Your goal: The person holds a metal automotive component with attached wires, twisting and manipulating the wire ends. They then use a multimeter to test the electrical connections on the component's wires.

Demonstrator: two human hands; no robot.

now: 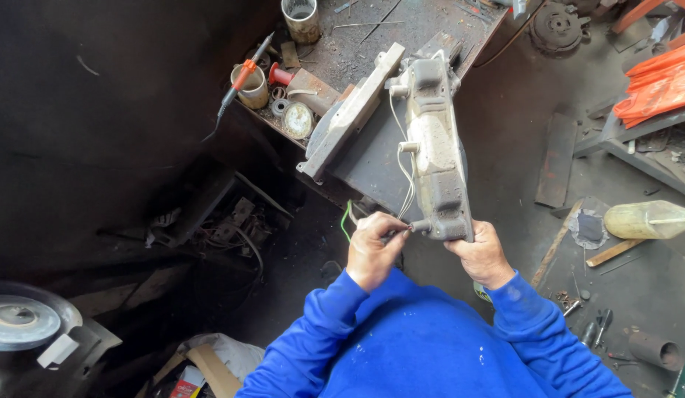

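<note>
The long grey cast-metal housing [437, 151] with white wires runs lengthwise away from the person, its near end held above the dark workshop surface [379, 44]. The right hand [481, 254] closes its fingers around that near end; the left hand [372, 247], just beside it, pinches a thin wire end. A small red-and-white package [182, 387] lies on the floor lower left; orange plastic sheeting [659, 81] sits upper right.

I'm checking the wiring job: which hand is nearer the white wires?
Left. The left hand pinches at the white wires at their lower end; the right hand grips the grey metal housing beside them.
</note>
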